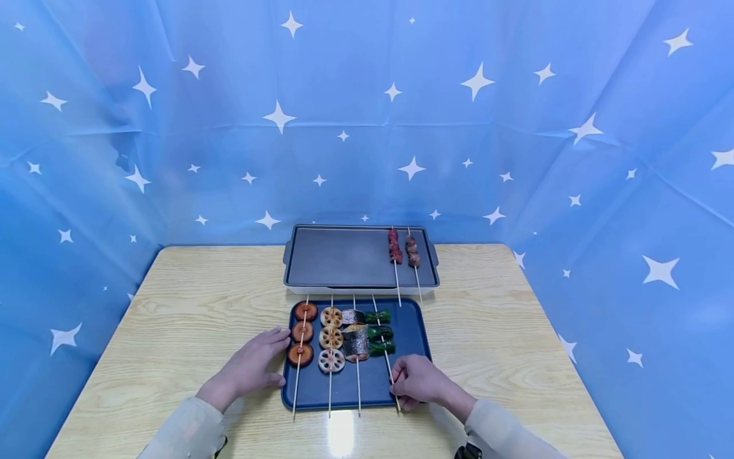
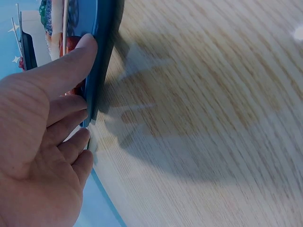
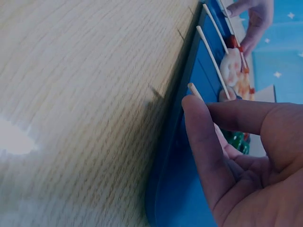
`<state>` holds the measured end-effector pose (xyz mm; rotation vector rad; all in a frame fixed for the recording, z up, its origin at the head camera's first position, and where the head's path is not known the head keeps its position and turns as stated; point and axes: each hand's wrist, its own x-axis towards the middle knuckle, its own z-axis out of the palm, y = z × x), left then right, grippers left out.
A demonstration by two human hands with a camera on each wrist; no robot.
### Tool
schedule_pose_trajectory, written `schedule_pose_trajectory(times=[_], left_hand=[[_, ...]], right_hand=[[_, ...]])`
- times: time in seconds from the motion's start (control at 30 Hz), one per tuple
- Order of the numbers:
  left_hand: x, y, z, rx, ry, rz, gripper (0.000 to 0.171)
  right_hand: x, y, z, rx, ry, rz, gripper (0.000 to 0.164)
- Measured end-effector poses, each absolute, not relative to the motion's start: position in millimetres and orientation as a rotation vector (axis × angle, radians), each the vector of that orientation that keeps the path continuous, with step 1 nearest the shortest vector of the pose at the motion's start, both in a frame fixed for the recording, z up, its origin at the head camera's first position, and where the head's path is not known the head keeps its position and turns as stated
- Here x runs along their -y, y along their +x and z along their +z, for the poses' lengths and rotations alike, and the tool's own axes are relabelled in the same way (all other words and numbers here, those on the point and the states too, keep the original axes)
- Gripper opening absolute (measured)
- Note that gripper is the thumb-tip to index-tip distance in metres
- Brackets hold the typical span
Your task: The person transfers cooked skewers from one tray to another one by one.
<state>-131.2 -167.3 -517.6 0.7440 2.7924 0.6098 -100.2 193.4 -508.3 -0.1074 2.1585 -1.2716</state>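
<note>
Between thumb and fingers, my right hand pinches the lower stick of a green pepper skewer at the right of the food row. Its stick end pokes out past the fingertips in the right wrist view. That skewer lies over a blue tray. My left hand rests at the tray's left edge, fingers extended, thumb apart, with nothing held. Also on the tray are a mushroom-like skewer, a lotus root skewer and a dark-skinned fish-like skewer.
Behind the tray stands a grey griddle plate with side handles. On its right side lie a red meat skewer and a brown meat skewer, sticks overhanging the front. A wooden table carries everything, with a starry blue curtain around it.
</note>
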Motion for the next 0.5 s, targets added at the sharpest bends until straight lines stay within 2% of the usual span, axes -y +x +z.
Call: schedule_pose_trajectory(times=[0.5], left_hand=[[166.8, -131.1, -518.3, -2.793, 0.743, 0.608, 0.074]], right_hand=[[-185.0, -109.8, -515.0, -2.252, -0.166, -1.161, 0.016]])
